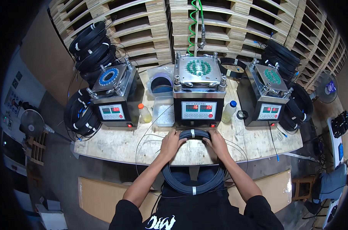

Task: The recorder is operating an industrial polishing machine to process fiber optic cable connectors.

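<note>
A coil of thin black cable (183, 187), bound with white ties, stretches from the table's front edge down over my lap. My left hand (170, 145) is closed round its upper left side, and my right hand (218, 145) grips the upper right. Both thumbs point inward along the ring. Loose cable ends arc outward on either side of it. Just beyond my hands stands the middle polishing machine (199, 110), a black and steel box with a red-digit display. On its top plate sit many green connectors (199, 68) arranged in circles.
Similar machines flank it at left (111, 113) and right (270, 110). Between them stand an orange-capped bottle (145, 114), a clear tub (163, 115) and a blue-capped bottle (229, 113). Stacked black cable coils (91, 51) rise at the back left. A green spiral hose (192, 27) hangs behind.
</note>
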Tool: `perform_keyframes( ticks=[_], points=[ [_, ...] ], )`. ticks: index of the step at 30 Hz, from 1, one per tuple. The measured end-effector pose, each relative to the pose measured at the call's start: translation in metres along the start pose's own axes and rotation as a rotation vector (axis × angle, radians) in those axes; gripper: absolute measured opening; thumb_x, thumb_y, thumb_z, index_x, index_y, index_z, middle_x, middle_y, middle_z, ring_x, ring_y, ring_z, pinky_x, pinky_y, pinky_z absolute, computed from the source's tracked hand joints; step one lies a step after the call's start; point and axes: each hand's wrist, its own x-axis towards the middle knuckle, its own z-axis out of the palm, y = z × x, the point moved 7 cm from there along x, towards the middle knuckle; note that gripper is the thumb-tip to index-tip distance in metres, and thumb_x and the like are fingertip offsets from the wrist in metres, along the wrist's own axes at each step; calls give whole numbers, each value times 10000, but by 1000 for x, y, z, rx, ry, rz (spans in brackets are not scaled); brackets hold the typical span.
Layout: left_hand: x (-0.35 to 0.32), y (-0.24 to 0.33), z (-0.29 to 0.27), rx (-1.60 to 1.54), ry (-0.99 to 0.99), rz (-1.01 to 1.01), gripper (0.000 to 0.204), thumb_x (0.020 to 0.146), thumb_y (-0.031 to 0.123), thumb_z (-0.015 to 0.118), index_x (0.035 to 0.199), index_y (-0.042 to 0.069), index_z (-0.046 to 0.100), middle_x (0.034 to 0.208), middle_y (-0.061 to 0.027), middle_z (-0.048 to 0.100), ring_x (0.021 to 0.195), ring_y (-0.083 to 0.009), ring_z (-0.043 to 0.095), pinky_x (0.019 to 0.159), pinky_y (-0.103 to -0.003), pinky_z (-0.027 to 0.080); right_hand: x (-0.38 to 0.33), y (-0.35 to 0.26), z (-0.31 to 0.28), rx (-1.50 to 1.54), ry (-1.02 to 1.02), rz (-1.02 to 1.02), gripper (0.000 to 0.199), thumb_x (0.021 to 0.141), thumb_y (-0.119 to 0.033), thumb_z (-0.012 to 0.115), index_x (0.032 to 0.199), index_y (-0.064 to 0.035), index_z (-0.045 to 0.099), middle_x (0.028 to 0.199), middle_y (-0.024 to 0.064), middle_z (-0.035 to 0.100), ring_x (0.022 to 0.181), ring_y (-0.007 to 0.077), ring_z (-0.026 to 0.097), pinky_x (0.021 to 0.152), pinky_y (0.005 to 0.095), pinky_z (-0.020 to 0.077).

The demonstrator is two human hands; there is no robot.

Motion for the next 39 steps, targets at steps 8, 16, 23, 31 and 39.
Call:
perform_keyframes(
  ticks=[8, 16, 23, 31, 39],
  points=[
    [12, -5, -9, 91, 41, 7, 470, 852, 367, 731, 1062, -48, 665, 950, -212, 646, 922, -386, 650, 802, -449, 529, -4, -18, -24, 104, 34, 38, 371, 908, -145, 642, 1239, 11, 580, 974, 259, 663, 930, 445, 630, 815, 492, 514],
    [55, 9, -110, -358, -27, -143, 372, 983, 308, 610, 980, -49, 713, 842, -190, 713, 757, -322, 690, 722, -379, 530, 27, -16, -117, 159, 197, 61, 225, 927, -188, 659, 960, 27, 714, 839, 218, 703, 764, 370, 689, 686, 418, 526],
    [187, -4, -172, -644, 263, 79, 376, 1028, 329, 552, 1068, -21, 685, 873, -80, 702, 770, -120, 613, 708, -293, 493, 223, 1, -188, 311, 469, -115, 354, 953, -266, 637, 889, 77, 697, 713, 161, 686, 650, 189, 673, 602, 335, 472],
    [235, -6, -118, -954, -84, -101, 360, 949, 171, 677, 1294, 70, 666, 1036, -21, 706, 888, -62, 572, 812, -242, 452, 309, 44, -125, 565, 357, 122, 370, 872, -308, 761, 699, 10, 684, 630, -27, 592, 579, 46, 467, 510, 252, 355],
    [229, 36, -162, -1044, -96, 25, 455, 955, 151, 669, 1388, 48, 576, 1004, -5, 675, 846, -68, 558, 807, -232, 466, 313, -8, -185, 988, 206, 145, 212, 911, -205, 701, 837, -10, 659, 681, 33, 628, 522, 76, 523, 453, 232, 398]
  ],
)
